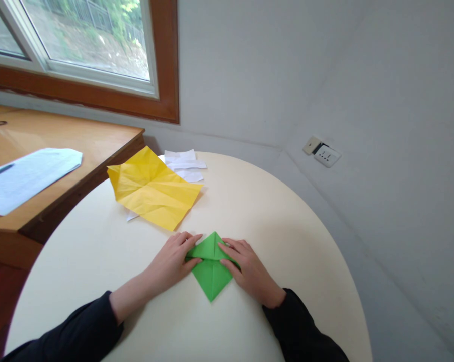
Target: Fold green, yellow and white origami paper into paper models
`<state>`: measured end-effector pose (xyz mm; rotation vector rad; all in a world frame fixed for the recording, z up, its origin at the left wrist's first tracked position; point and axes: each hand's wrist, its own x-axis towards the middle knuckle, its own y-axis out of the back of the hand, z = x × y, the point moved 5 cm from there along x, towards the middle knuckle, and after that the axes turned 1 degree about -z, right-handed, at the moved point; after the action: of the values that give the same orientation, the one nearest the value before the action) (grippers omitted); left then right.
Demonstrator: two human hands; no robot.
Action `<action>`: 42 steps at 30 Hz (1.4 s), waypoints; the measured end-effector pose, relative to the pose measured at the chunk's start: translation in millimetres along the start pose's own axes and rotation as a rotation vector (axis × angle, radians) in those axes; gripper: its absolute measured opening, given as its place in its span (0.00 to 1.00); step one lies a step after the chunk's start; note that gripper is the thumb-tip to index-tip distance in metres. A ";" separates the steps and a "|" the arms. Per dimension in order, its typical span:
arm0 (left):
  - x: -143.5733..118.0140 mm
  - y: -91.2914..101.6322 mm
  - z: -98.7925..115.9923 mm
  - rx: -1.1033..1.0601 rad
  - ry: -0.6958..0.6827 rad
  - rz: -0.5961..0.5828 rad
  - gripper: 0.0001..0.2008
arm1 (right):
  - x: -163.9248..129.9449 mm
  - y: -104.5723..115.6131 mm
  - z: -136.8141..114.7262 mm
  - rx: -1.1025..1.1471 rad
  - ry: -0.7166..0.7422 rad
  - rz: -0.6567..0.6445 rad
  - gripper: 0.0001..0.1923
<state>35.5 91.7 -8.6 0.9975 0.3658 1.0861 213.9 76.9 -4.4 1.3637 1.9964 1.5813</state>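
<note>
Both hands press flat on a folded green paper at the lower middle of the frame.

The left hand (173, 261) and right hand (245, 269) lie open, fingers spread on the green paper (211, 274), gripping nothing, on the round cream table (287, 226). Above and to the left lies a creased yellow sheet (153, 188) over white papers (185, 163); a wooden desk (79, 136) fills the upper left.
</note>
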 end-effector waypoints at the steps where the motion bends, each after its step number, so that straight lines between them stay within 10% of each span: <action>1: -0.1 0.5 0.4 -0.015 0.005 0.003 0.21 | 0.1 0.4 0.3 0.006 0.001 0.008 0.17; 14: 1.3 6.3 3.8 -0.435 0.190 -0.024 0.18 | 0.2 3.8 -4.2 0.077 0.018 0.036 0.18; 21: 4.4 10.6 -10.8 -0.739 0.377 0.069 0.14 | -2.1 17.0 -27.8 0.172 0.201 -0.009 0.36; 25: 4.7 8.5 -11.6 -0.798 0.412 0.040 0.13 | -2.0 19.1 -30.2 0.115 0.255 0.108 0.26; 42: 6.6 18.1 8.6 -0.819 0.009 0.013 0.28 | -9.1 18.8 -7.8 0.442 -0.206 0.351 0.11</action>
<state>34.2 95.0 12.2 0.2641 -0.0917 1.1073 222.9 64.3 11.7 2.0445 2.1422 1.0838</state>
